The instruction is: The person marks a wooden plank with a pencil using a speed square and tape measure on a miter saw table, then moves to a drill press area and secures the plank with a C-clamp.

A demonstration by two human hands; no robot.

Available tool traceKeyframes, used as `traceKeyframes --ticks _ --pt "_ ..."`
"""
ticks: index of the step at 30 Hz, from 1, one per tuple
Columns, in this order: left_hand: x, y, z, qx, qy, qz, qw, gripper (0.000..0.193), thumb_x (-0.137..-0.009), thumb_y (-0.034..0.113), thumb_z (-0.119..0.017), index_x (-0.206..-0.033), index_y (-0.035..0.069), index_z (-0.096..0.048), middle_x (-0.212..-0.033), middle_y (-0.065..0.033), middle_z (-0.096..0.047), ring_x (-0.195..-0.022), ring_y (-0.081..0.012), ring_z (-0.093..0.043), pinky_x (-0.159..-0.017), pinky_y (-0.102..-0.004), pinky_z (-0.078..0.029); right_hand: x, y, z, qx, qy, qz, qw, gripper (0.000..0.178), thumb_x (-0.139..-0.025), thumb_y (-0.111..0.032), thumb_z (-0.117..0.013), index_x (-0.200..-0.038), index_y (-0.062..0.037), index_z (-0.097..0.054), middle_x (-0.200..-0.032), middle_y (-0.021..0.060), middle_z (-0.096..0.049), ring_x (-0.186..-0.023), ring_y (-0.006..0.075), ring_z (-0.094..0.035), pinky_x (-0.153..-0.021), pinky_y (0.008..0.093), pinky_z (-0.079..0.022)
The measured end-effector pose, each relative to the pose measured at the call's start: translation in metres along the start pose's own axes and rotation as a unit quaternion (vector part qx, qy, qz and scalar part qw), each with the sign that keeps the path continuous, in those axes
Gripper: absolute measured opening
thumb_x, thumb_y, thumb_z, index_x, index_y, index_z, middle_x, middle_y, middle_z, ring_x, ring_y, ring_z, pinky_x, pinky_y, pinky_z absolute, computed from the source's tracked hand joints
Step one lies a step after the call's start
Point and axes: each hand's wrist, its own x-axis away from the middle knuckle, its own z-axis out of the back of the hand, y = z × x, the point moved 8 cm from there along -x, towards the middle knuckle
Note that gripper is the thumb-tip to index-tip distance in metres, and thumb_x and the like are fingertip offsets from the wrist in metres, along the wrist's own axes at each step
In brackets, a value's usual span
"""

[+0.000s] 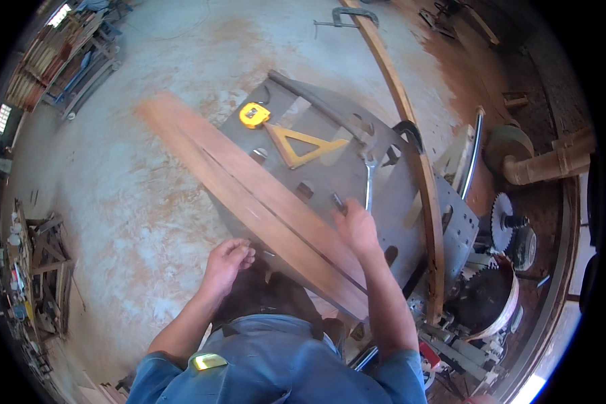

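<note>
My right hand (357, 227) is above the right edge of two long reddish-brown boards (249, 210), its fingers closed on a short dark rod-like piece (337, 200) whose kind I cannot tell. My left hand (231, 260) hovers beside the boards' near edge, fingers curled together; whatever they may hold is hidden. The boards lie side by side, with a dark narrow gap between them, slanting across a grey metal table (390, 232). Beyond them on the table are a yellow tape measure (254, 115), a yellow triangular square (293, 156), a long-handled hammer-like tool (316, 102) and a silver wrench (369, 183).
A long curved wooden strip (421, 182) runs along the table's right side, with a C-clamp (351, 19) at its far end. Toothed saw blades (498, 222) and machine parts stand at right, near a duct pipe (552, 165). Stacked wood on a rack (54, 67) is far left.
</note>
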Motion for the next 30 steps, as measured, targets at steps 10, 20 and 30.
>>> traceKeyframes --ticks 10,20,30 --pt "-0.016 -0.013 0.064 0.043 0.064 0.002 0.997 0.016 -0.096 0.014 -0.06 -0.107 0.004 -0.064 -0.089 -0.0069 -0.07 -0.075 -0.0155 -0.067 -0.068 -0.0289 -0.055 -0.044 0.001 -0.024 0.211 0.092 0.092 0.969 0.028 -0.084 -0.026 -0.073 -0.102 -0.0077 -0.062 -0.104 0.015 -0.063 -0.102 0.0341 -0.062 -0.084 0.0486 -0.052" --pt "-0.079 0.054 0.097 0.09 0.098 -0.025 0.991 0.025 -0.096 0.019 -0.061 -0.118 0.007 -0.058 -0.098 -0.0041 -0.065 -0.082 -0.0155 -0.066 -0.069 -0.0295 -0.053 0.056 -0.028 0.002 -0.003 0.092 0.129 0.987 0.03 -0.085 -0.015 -0.073 -0.11 -0.002 -0.062 -0.1 0.0177 -0.066 -0.091 0.0362 -0.065 -0.08 0.0445 -0.052" --pt "-0.197 0.091 0.152 0.085 0.114 -0.065 0.988 0.036 -0.093 0.034 -0.065 -0.121 0.011 -0.06 -0.102 -0.0004 -0.066 -0.093 -0.0153 -0.06 -0.079 -0.0333 -0.047 0.146 -0.035 -0.034 0.08 0.058 0.024 0.995 0.046 -0.072 -0.012 -0.082 -0.112 -0.0019 -0.063 -0.122 0.0183 -0.059 -0.115 0.0388 -0.055 -0.098 0.0481 -0.046"
